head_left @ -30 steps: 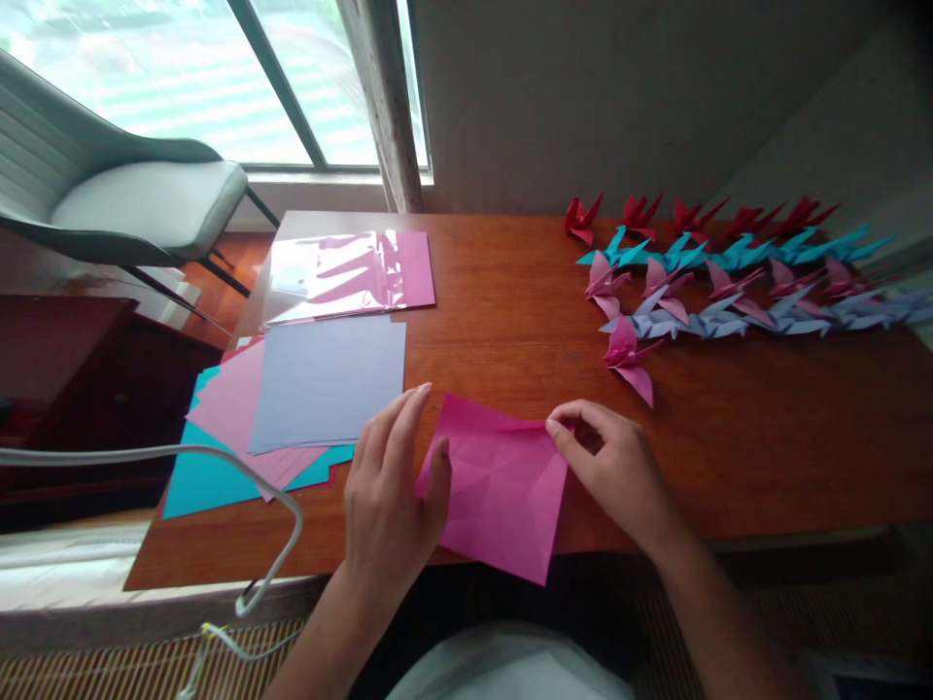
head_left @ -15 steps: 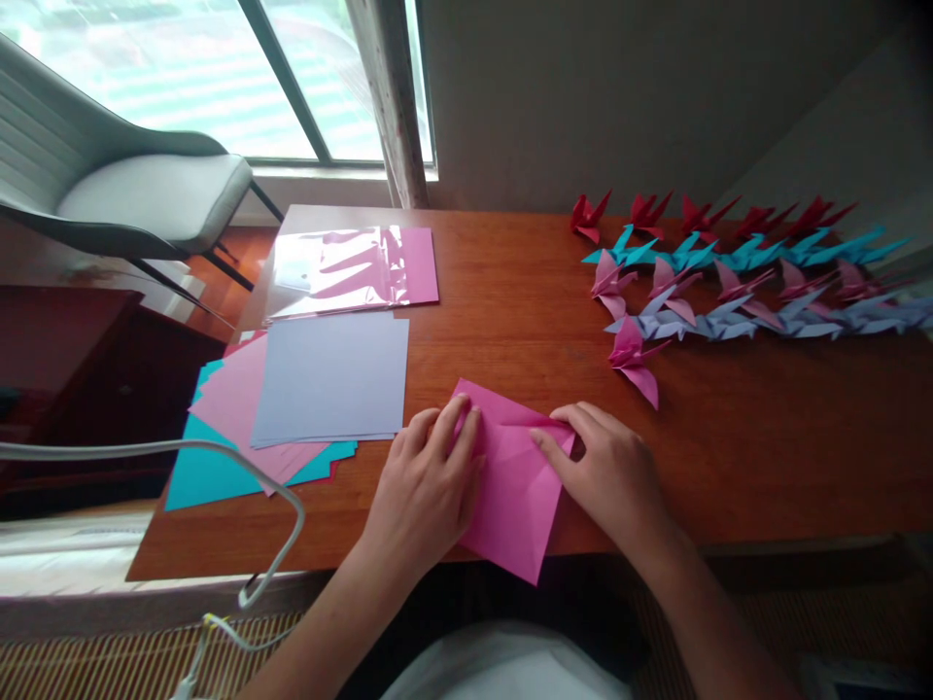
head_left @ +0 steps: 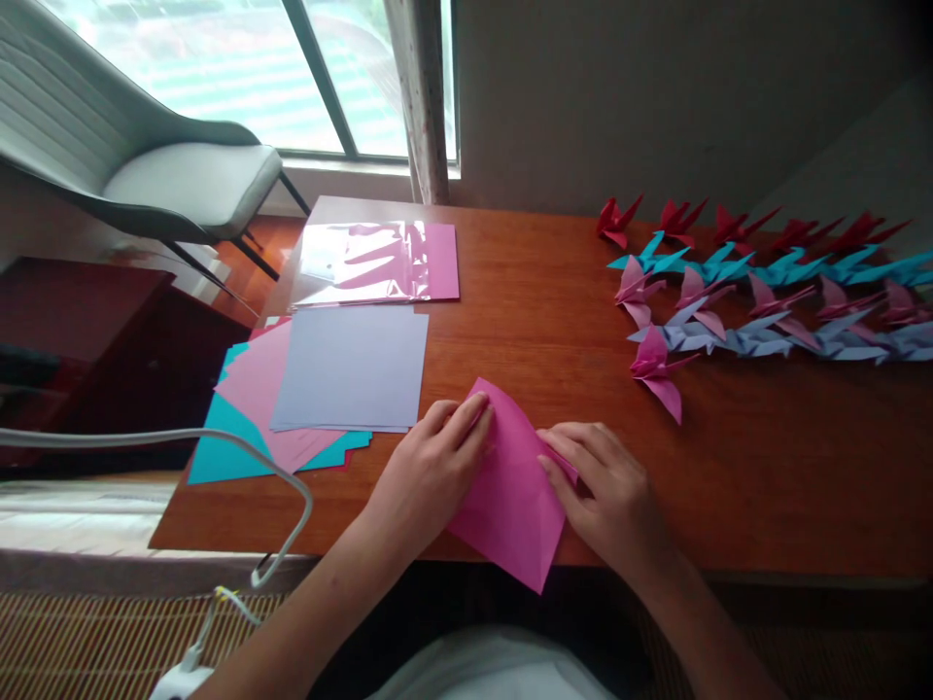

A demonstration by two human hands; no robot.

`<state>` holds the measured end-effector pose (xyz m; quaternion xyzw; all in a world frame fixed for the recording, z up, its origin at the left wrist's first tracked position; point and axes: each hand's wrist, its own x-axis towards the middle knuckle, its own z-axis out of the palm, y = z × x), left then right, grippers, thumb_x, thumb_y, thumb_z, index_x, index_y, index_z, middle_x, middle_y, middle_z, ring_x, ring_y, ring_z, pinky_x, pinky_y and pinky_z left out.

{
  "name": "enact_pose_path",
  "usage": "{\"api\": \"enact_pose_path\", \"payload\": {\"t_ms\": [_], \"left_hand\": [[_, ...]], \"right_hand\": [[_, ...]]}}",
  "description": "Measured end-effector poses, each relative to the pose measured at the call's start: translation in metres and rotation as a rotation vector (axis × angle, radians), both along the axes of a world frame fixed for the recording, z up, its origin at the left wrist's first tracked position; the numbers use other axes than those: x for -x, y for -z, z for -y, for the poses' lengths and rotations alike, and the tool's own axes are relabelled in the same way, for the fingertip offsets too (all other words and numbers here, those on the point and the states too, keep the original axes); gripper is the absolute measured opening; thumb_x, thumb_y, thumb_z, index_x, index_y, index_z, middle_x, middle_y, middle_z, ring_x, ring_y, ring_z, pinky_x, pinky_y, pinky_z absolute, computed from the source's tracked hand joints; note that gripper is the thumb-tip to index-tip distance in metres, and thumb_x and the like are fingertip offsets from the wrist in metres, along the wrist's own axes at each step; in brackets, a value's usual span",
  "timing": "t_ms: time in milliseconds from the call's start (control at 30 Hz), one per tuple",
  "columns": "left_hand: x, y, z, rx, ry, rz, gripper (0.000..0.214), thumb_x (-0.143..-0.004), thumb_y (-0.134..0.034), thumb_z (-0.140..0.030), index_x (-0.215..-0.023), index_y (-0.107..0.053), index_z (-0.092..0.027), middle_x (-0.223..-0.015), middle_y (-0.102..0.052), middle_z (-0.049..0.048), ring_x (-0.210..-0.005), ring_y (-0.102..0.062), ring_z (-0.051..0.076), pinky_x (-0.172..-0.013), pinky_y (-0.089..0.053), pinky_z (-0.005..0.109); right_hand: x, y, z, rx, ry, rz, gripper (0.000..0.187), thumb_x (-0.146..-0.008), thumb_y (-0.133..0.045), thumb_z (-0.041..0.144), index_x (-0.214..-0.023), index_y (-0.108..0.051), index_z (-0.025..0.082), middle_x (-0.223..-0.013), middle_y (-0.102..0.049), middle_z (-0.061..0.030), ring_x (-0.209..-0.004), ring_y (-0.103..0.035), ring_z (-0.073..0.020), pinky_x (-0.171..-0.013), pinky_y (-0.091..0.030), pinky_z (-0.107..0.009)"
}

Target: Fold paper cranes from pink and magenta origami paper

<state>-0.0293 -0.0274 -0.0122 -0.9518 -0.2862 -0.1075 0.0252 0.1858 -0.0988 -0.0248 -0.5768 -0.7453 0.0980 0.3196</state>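
Seemingly mid-fold, a magenta paper square [head_left: 514, 501] is pinched at right by right hand [head_left: 610, 483], touched at left by left hand [head_left: 435, 453], closure unclear; creasing needed.

This looks like a room in a home. A padded chair [head_left: 190, 185] stands at ten o'clock on a wood-toned floor [head_left: 237, 272], before a large window [head_left: 219, 78] near half past ten, with a curtain [head_left: 423, 97] near half past eleven. Dark reddish furniture [head_left: 73, 292] sits at nine, a slatted mat [head_left: 73, 632] at eight. The wooden desk [head_left: 502, 326] bears folded cranes [head_left: 770, 298] toward half past two and a pink sheet [head_left: 510, 506] at five.
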Motion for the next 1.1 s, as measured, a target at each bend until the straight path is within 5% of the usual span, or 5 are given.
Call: {"api": "enact_pose_path", "payload": {"t_ms": [233,633,1100], "left_hand": [[0.001,-0.005,-0.006,0.097,-0.272,-0.051,0.054,-0.101,-0.048,-0.043,-0.142,-0.052,-0.009,-0.137,-0.056,0.0203,-0.111,-0.055,0.033,-0.089,-0.053,0.046],[-0.002,-0.015,-0.011,0.129,-0.265,-0.216,0.059,-0.102,-0.039,-0.044,-0.15,-0.042,-0.009,-0.144,-0.048,0.0219,-0.113,-0.053,0.033,-0.087,-0.051,0.043],[-0.002,-0.015,-0.01,0.088,-0.27,-0.243,0.06,-0.103,-0.034,-0.044,-0.151,-0.041,-0.009,-0.144,-0.049,0.0214,-0.11,-0.055,0.033,-0.079,-0.049,0.044]], "right_hand": [[-0.002,0.002,0.002,-0.035,-0.114,0.151,0.039,-0.094,-0.056,0.008,-0.132,-0.06,0.015,-0.121,-0.071,-0.012,-0.111,-0.063,-0.0266,-0.096,-0.052,-0.043],[0.0,-0.003,-0.003,-0.153,-0.099,0.363,0.031,-0.093,-0.06,0.009,-0.123,-0.067,0.008,-0.115,-0.076,-0.013,-0.102,-0.066,-0.0284,-0.09,-0.05,-0.041],[-0.004,-0.005,-0.008,-0.174,-0.297,0.425,0.035,-0.1,-0.046,0.006,-0.129,-0.065,0.009,-0.14,-0.064,-0.0097,-0.128,-0.059,-0.0298,-0.097,-0.047,-0.044]]}}
